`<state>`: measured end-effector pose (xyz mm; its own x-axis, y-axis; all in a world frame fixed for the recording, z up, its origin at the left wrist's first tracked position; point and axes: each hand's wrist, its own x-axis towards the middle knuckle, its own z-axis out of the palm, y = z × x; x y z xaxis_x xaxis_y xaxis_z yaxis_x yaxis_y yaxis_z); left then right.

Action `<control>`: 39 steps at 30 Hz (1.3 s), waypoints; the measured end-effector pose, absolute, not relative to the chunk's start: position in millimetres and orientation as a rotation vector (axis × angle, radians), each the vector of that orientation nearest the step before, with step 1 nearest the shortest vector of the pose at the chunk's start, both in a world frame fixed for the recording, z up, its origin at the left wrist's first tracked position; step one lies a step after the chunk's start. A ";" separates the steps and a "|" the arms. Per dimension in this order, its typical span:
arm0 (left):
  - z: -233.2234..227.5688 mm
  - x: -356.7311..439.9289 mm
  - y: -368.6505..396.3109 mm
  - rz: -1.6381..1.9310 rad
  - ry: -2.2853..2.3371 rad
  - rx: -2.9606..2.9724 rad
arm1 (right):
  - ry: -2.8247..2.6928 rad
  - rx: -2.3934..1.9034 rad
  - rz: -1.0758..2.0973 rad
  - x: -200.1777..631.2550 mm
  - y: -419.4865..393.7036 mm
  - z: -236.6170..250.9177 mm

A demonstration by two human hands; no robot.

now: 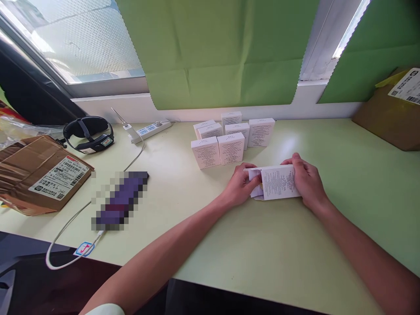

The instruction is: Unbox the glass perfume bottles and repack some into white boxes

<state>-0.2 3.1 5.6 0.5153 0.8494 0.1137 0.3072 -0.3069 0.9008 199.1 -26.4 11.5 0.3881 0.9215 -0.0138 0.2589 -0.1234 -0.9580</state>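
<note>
Box in hand: I see a small white carton (278, 182) lying on its side on the pale green counter (269, 258), printed panel up, well in front of the person and just short of the stacked cartons.
Left hand: my left hand (241, 186) has its fingers curled in at the carton's left end, pinching the loose end flaps, which stand open there; something yellowish shows in the opening, too small to tell what.
Right hand: my right hand (306, 181) is laid over the right end, fingers wrapped across the top edge and thumb side low, clamping the body steady against the counter.
Weight, as I judge it: light; a thin card carton of this kind should lift with two fingers.
Stiffness: the walls look thin and will dent if squeezed across the broad printed faces; the edges and corners are the stiffer parts.
Surface: matt printed card, so I expect little slip against dry skin.
Weak spot: the open left-end flaps, which will crease or tear if bent the wrong way.
Where to hold: across the narrow sides near the closed right end, leaving the flap end free.
Neighbours: seven like cartons (231, 138) stand upright in a cluster just beyond, apart from the one I hold.
Further off: a power strip (151, 130), a black headband device (88, 133), a brown parcel (39, 175) to the left, and a cardboard box (390, 109) at the far right.
</note>
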 end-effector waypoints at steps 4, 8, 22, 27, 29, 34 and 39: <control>10.6 -1.0 1.7 0.720 0.945 1.884 | -0.958 -1.654 0.810 198.1 -23.3 11.0; 13.6 -1.2 0.1 0.708 0.920 1.869 | -0.928 -1.659 0.868 200.7 -21.7 12.1; 7.0 -1.6 4.2 0.693 0.898 1.614 | -0.940 -1.706 0.921 207.5 -16.7 11.3; 10.9 -1.5 3.5 0.746 0.905 1.719 | -0.952 -1.724 0.907 210.7 -17.6 12.4; 13.8 -1.0 2.1 0.778 0.919 1.788 | -0.984 -1.740 0.868 211.8 -19.6 12.7; 15.9 0.7 -0.9 0.826 0.981 1.792 | -1.026 -1.740 0.877 210.7 -24.3 13.5; 12.6 -0.7 -0.1 0.797 0.977 1.821 | -1.020 -1.725 0.863 209.7 -26.9 13.9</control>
<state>-0.7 -0.1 12.6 0.4813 0.8682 0.1205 0.2926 -0.2887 0.9116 209.7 -26.9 13.9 0.4097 0.9057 -0.1087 0.2579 -0.2293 -0.9386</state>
